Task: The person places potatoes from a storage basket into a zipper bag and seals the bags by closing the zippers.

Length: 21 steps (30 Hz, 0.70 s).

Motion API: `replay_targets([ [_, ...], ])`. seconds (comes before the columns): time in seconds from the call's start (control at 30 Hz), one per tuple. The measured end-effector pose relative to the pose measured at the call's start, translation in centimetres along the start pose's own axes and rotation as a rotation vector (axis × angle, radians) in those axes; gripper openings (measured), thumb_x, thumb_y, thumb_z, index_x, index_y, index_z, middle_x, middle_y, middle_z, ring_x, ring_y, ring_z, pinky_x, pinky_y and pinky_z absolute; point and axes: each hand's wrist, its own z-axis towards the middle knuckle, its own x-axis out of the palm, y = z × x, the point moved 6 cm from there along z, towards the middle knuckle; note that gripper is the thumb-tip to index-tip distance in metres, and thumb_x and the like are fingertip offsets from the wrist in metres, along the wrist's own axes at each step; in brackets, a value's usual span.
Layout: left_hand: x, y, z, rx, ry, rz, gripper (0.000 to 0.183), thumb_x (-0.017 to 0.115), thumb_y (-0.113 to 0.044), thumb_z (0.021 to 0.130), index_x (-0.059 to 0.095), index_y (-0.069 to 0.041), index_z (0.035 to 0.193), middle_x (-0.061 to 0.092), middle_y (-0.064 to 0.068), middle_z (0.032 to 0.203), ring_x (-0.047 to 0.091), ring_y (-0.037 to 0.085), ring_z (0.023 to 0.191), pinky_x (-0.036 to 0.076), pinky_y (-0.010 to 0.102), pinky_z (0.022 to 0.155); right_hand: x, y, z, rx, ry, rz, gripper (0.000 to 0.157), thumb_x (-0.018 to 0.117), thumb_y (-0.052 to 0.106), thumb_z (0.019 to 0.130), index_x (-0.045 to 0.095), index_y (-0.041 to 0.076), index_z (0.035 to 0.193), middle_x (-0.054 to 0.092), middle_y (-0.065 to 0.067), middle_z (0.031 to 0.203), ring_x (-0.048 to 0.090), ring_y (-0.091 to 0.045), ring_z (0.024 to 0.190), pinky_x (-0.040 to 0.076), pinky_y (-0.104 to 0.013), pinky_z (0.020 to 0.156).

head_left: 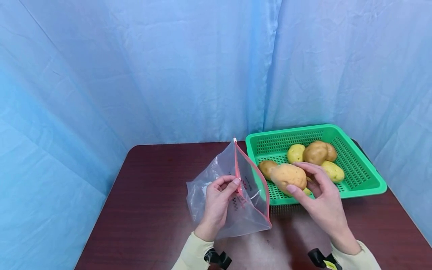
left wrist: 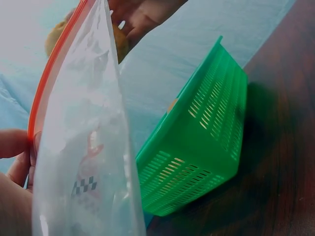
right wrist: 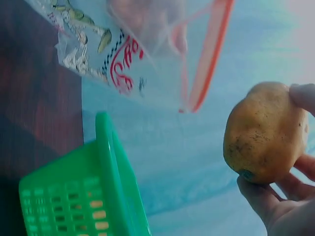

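My left hand [head_left: 217, 204] pinches the red-edged rim of a clear zip bag [head_left: 248, 221] between thumb and fingers, and the bag's mouth gapes toward the right. My right hand [head_left: 322, 202] grips a tan potato [head_left: 288, 178] with thumb and fingertips, held above the near left part of a green basket [head_left: 364, 191]. In the right wrist view the potato [right wrist: 266, 132] shows dark specks and is apart from the bag's red rim [right wrist: 209, 64]. Printed lettering and a checkered pattern mark the bag [left wrist: 83, 147].
Several more potatoes, brown [head_left: 315, 152] and yellowish [head_left: 333, 171], lie in the perforated basket at the right of the dark wooden table [head_left: 152, 210]. Behind the table hangs a light blue curtain [head_left: 189, 75]. The basket's wall [left wrist: 197, 128] stands close beside the bag.
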Motion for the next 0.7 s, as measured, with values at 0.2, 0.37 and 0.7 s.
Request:
replay_targets([
  [0.2, 0.0, 0.1, 0.0, -0.005, -0.011, 0.025, 0.016, 0.073, -0.005, 0.094, 0.07, 0.006, 0.106, 0.069, 0.005, 0.087, 0.063, 0.011, 0.078, 0.058, 0.024, 0.075, 1.5, 0.2, 0.5, 0.042, -0.063, -0.039, 0.053, 0.076, -0.012, 0.085, 0.061, 0.0, 0.134, 0.061, -0.008, 0.128, 0.065, -0.011, 0.111, 0.054, -0.017, 0.089],
  [0.37, 0.1, 0.2, 0.0, -0.01, -0.016, 0.035, 0.019, 0.073, -0.004, 0.093, 0.069, 0.009, 0.106, 0.069, 0.004, 0.087, 0.063, 0.011, 0.078, 0.058, 0.025, 0.075, 2.6, 0.2, 0.8, 0.067, -0.071, -0.103, 0.049, 0.08, -0.004, 0.086, 0.065, 0.004, 0.132, 0.065, 0.0, 0.124, 0.066, -0.009, 0.108, 0.051, -0.016, 0.094],
  [0.7, 0.2, 0.4, -0.1, -0.015, -0.019, 0.055, 0.015, 0.073, -0.004, 0.094, 0.07, 0.006, 0.104, 0.068, 0.004, 0.086, 0.064, 0.01, 0.077, 0.058, 0.025, 0.074, 4.7, -0.7, 1.2, 0.103, -0.023, -0.274, 0.045, 0.083, 0.02, 0.089, 0.067, 0.01, 0.13, 0.07, -0.002, 0.121, 0.069, -0.011, 0.098, 0.053, -0.016, 0.083],
])
